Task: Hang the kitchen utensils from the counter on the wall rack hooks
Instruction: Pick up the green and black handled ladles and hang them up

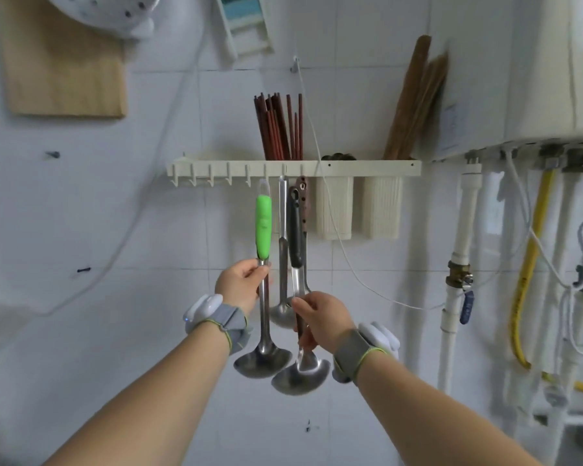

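A cream wall rack [243, 168] with a row of hooks runs across the tiled wall. My left hand [241, 285] grips the steel shaft of a green-handled ladle [263, 227], whose top loop sits right at a hook. My right hand [320, 319] holds the shaft of a black-handled ladle [296, 230], its top just below the hooks. Between them a plain steel ladle [283, 230] hangs from a hook. Behind the black handle hangs a brown-handled utensil [304, 203]. The counter is out of view.
Several free hooks [202, 179] lie to the left. Dark chopsticks [280, 126] and wooden utensils [414, 102] stand in the rack's holders. A white cord [334, 223] hangs down to the right. Pipes and a water heater [519, 79] fill the right side; a cutting board [61, 68] hangs upper left.
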`<state>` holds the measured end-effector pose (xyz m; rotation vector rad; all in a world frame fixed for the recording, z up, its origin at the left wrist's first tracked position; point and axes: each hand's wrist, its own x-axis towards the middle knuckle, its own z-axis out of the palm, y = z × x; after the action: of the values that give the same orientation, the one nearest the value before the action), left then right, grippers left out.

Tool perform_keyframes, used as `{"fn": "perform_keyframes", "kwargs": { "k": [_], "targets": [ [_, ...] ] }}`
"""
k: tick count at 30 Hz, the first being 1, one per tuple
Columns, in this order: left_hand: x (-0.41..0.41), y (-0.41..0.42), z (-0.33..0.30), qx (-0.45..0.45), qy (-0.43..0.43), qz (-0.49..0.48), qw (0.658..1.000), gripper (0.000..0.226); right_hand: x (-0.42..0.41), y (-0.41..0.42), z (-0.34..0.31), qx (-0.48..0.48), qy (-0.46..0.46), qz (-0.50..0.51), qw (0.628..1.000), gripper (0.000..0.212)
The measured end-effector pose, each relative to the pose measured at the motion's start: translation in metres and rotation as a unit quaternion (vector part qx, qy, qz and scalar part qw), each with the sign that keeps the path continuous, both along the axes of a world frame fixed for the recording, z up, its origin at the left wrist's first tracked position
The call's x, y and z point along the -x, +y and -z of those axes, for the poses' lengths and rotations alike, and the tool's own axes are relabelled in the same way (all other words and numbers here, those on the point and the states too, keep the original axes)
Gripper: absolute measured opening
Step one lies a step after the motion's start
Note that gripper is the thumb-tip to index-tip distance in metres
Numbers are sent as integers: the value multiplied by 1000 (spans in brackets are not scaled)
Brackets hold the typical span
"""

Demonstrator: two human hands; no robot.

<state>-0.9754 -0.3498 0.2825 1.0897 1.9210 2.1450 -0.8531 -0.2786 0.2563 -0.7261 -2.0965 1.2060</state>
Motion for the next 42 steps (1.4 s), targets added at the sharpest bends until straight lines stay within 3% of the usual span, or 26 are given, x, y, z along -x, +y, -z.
{"fn": "perform_keyframes", "kwargs": {
  "k": [17,26,35,42],
  "targets": [
    [78,4,-13,14,22,-5,1000,13,91,14,-31,4,-1,27,1000,29],
    [90,15,-13,42,42,-3,998,18,100,24,-25,19,-26,38,999,31],
    [97,24,-22,23,14,16,1000,20,98,26,-22,24,-18,28,999,18],
    [100,32,-21,27,-1,28,999,21,95,26,-25,34,-19,28,999,21]
  ]
}}
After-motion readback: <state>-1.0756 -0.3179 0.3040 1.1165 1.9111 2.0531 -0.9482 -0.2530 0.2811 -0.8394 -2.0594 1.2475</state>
